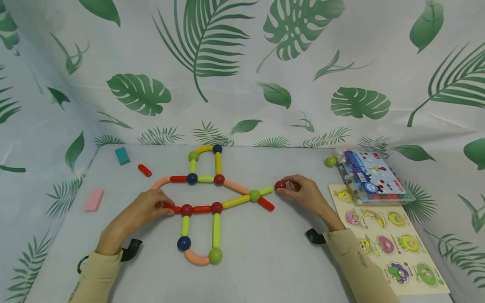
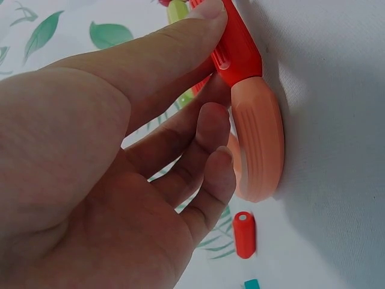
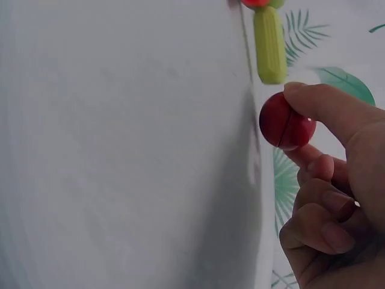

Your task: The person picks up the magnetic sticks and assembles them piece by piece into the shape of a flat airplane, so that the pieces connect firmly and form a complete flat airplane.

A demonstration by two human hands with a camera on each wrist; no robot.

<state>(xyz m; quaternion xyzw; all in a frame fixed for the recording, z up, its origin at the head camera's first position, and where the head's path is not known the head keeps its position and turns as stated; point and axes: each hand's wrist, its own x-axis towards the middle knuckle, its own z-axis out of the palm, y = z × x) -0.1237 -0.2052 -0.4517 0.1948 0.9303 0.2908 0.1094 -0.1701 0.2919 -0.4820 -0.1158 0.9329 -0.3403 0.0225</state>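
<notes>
Head view shows the right hand [image 1: 307, 193] at centre right of the frame, pinching a red ball [image 1: 280, 184] between thumb and fingertips, just beside the free end of a yellow-green stick [image 1: 266, 190] without clearly touching it. That stick belongs to a flat figure of sticks and balls [image 1: 212, 202] spread over the middle of the grey table [image 1: 265, 252]. At lower left of centre, the left hand [image 1: 145, 208] grips the red stick [image 1: 172, 208] at the figure's left end, where it meets a curved peach piece [image 2: 258, 144]; the wrist view shows a finger pressing on top of it. A loose red stick [image 1: 144, 170] lies at upper left, well apart. A plastic box [image 1: 373, 176] and a puzzle board [image 1: 386, 240] sit at the right.
</notes>
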